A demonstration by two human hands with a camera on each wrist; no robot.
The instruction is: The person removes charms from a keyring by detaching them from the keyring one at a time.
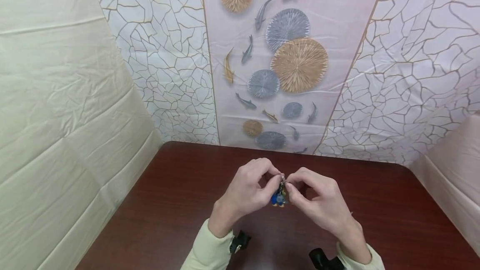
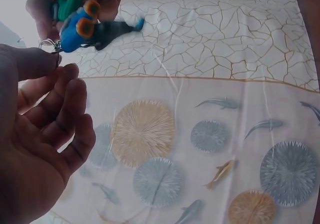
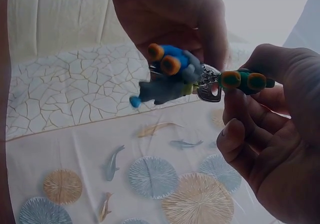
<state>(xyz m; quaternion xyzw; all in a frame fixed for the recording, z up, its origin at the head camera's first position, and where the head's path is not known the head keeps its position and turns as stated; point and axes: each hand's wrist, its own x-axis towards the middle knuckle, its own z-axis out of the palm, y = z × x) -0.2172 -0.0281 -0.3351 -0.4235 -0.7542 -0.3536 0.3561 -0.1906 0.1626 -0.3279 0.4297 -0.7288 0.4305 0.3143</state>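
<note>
A keychain with small rubbery figures hangs between both hands over the table. Its blue figure (image 3: 170,59) with orange feet dangles beside a dark grey figure with a bright blue tip. A green figure (image 3: 242,81) with orange feet lies by the right fingertips. My left hand (image 1: 249,188) pinches the metal ring (image 2: 48,44) between thumb and forefinger, other fingers loosely curled. Facing it, my right hand (image 1: 322,197) pinches the keychain at its metal end; whether ring or chain is hidden. A flat metal tag (image 3: 210,92) shows among the chain links in the right wrist view.
Beneath the hands lies a dark reddish-brown table (image 1: 168,203). A patterned cloth (image 1: 180,53) with fish and round leaf prints hangs behind it. Cream cloth (image 1: 75,107) covers the left side, and pale cloth (image 1: 450,170) hangs on the right. Black camera mounts sit on both wrists.
</note>
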